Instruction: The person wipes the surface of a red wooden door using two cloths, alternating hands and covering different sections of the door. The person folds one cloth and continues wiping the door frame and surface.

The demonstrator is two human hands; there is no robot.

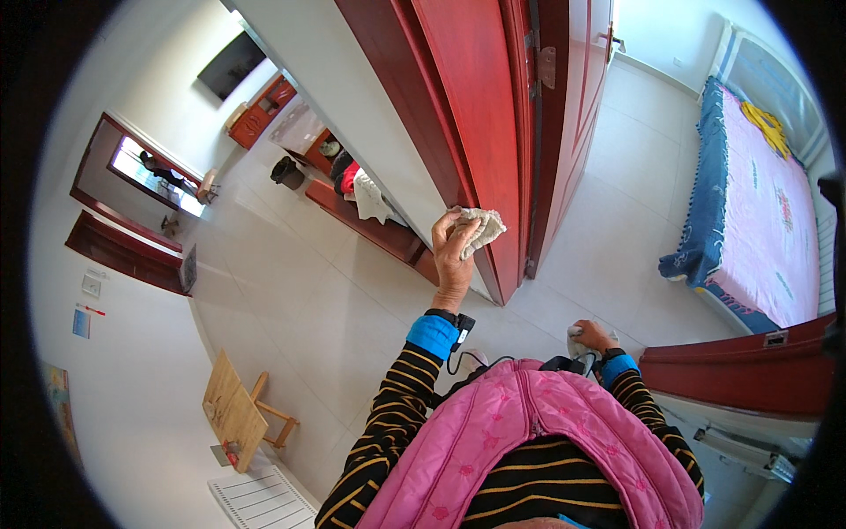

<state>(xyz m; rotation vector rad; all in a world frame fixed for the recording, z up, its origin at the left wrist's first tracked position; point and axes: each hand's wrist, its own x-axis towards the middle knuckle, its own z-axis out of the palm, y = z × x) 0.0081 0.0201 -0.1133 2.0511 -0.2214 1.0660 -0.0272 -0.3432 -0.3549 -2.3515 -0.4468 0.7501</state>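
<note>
My left hand (453, 261) is closed round a crumpled beige cloth (483, 233). The cloth lies against the lower part of a glossy red door frame (480, 115). Lower down, close to my body on the right, my right hand (596, 336) is closed on a second, pale greyish cloth (577, 346), which the fingers partly cover. Beyond the frame a red door (582, 115) stands swung into the bedroom on its hinges.
To the right is a bed (767, 212) with a pink and blue cover. A red bench (352, 216) with clothes and a dark bucket (286, 173) stand in the room to the left. A small wooden table (233, 406) is near the white radiator (260, 501).
</note>
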